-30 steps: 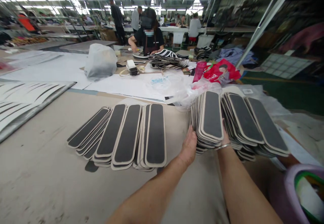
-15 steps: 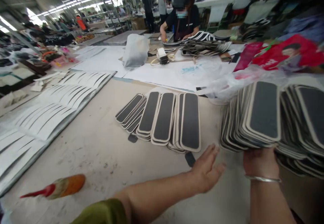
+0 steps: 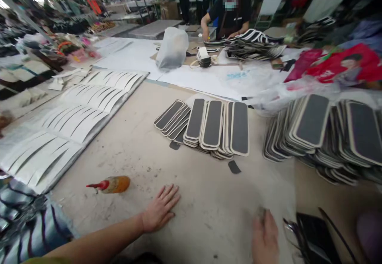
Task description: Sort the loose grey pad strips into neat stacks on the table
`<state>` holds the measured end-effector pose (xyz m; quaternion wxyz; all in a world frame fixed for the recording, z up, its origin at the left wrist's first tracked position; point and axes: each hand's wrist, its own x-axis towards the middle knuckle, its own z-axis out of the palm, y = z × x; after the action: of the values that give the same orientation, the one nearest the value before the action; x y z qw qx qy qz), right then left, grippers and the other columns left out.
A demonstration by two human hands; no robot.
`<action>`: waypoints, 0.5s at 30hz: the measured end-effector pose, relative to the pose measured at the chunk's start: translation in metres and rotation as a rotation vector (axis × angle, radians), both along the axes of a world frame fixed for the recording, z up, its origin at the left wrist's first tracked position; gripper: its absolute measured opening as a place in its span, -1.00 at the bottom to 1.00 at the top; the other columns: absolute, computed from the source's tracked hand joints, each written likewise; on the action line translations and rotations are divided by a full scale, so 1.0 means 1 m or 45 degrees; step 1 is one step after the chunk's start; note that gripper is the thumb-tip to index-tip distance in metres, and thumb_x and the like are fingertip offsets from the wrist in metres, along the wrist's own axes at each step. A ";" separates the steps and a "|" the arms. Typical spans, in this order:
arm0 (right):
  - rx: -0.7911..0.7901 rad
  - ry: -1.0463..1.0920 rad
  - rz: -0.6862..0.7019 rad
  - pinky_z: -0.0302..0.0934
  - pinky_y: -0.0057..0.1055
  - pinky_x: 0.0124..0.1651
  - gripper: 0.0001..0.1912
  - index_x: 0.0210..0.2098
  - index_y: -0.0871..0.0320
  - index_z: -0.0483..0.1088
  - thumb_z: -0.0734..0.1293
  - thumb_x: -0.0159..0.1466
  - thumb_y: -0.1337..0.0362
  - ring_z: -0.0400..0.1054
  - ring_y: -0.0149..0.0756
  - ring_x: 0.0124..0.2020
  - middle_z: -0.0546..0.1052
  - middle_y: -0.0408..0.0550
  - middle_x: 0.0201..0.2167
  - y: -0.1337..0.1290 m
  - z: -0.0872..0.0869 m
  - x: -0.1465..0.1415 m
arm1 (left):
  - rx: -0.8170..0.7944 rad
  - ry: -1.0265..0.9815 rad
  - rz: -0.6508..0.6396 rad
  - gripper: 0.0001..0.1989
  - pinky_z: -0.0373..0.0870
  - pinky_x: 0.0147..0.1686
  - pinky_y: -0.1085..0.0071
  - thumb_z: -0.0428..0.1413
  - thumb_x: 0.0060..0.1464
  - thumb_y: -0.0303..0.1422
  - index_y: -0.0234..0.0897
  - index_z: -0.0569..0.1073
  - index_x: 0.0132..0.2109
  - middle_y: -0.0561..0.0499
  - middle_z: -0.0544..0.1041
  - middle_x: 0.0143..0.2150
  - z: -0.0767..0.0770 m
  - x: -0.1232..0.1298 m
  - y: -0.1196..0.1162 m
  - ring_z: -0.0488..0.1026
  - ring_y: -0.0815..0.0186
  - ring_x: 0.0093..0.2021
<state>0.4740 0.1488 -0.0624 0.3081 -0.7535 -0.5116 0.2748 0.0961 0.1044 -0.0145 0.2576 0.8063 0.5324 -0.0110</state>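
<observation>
My left hand (image 3: 161, 209) lies flat on the table with its fingers spread, holding nothing. Just beyond it is a glue bottle (image 3: 115, 184) with an orange body and red nozzle, resting on its side. My right hand (image 3: 265, 234) is low in front, blurred by motion; whether its fingers hold anything is unclear. Ahead, a row of dark grey panels with pale rims (image 3: 212, 123) lies in overlapping stacks. Larger stacks of similar panels (image 3: 312, 121) stand at the right. A small dark scrap (image 3: 234, 167) sits near the row's front.
White slitted sheets (image 3: 74, 117) cover a board at the left. A phone-like black slab (image 3: 318, 238) and glasses (image 3: 292, 232) lie at the right front. Clear plastic (image 3: 268, 95) and a red bag (image 3: 346, 67) are behind the stacks. A person (image 3: 229, 17) works across the table.
My right hand has left the large panel stack and come back toward me. My left hand has moved left and is now flat on the table. The view has shifted downward.
</observation>
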 end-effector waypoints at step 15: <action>0.263 -0.462 0.408 0.11 -0.15 0.07 -0.62 -0.07 0.21 0.42 0.19 0.19 0.22 0.28 -0.05 -0.06 0.44 0.16 -0.09 0.139 0.000 -0.090 | 0.203 0.061 -0.070 -0.32 -0.16 0.23 -0.08 -0.11 0.17 -0.11 -0.04 -0.24 0.33 -0.03 -0.22 0.37 -0.017 -0.013 -0.017 -0.25 -0.02 0.35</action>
<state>0.3840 0.2881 -0.0623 0.2393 -0.6644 -0.6966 0.1268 0.0834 0.0873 -0.0316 0.1794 0.8381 0.5151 0.0049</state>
